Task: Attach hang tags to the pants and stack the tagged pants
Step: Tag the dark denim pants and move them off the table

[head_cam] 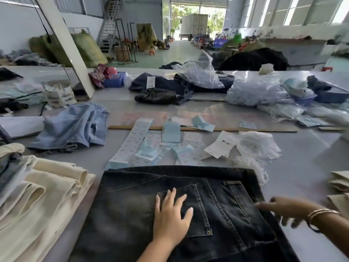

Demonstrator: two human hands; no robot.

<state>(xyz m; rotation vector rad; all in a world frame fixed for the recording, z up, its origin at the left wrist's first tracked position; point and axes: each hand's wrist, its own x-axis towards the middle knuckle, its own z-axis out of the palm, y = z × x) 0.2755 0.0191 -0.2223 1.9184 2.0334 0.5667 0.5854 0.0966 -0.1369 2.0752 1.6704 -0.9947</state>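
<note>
A pair of dark washed jeans (132, 214) lies flat in front of me, back pocket up. My left hand (170, 218) presses flat on that pocket with its fingers spread. My right hand (283, 208), blurred and wearing bangles at the wrist, reaches in from the right with fingers extended at the jeans' right edge near the belt loop. Beyond the jeans, light blue hang tags (171, 132) and white sticker strips (132, 142) are spread on the table. A clear bag of white tag strings (253, 144) sits to their right.
Folded cream pants (47, 195) are stacked at my left, with more cream fabric (340, 186) at the right edge. Light blue jeans (75, 125) lie at mid-left. Dark jeans (162, 89), plastic bags (255, 91) and blue baskets (321, 95) crowd the far table.
</note>
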